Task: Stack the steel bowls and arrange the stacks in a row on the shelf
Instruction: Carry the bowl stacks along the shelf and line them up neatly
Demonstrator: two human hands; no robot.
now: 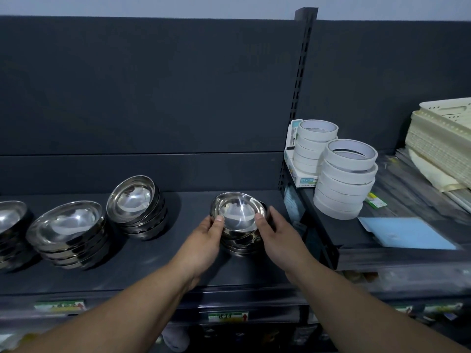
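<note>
- Left hand (206,240) and right hand (277,238) grip the rightmost bowl stack (239,244) from either side. Each thumb lies on the rim of the top bowl (238,212), and the other fingers curl round the stack's sides.
- Location: this stack is on the dark shelf (178,263), near its right end, well apart from the next stack to its left.
- Step in hand (judgement): seat the top bowl and bring the stack into the row.
- To do it well: keep pressure equal on both sides so the bowls stay nested and level. Slide the stack rather than lift it, since polished steel slips. Match the spacing and depth of the neighbouring stacks. The rear stack (137,212) sits further back than the rest, so the row is not yet straight.
- Count, bowl stacks: four in view. These are the held one, the rear stack, a front stack (68,233) and a leftmost stack (11,225) cut by the frame edge.
- Count, bowls per stack: roughly four to six; the rims blur and I cannot tell exactly.
- Count, other: two piles of tape rolls (346,179) and one cream basket (441,138) on the adjoining shelf.
</note>
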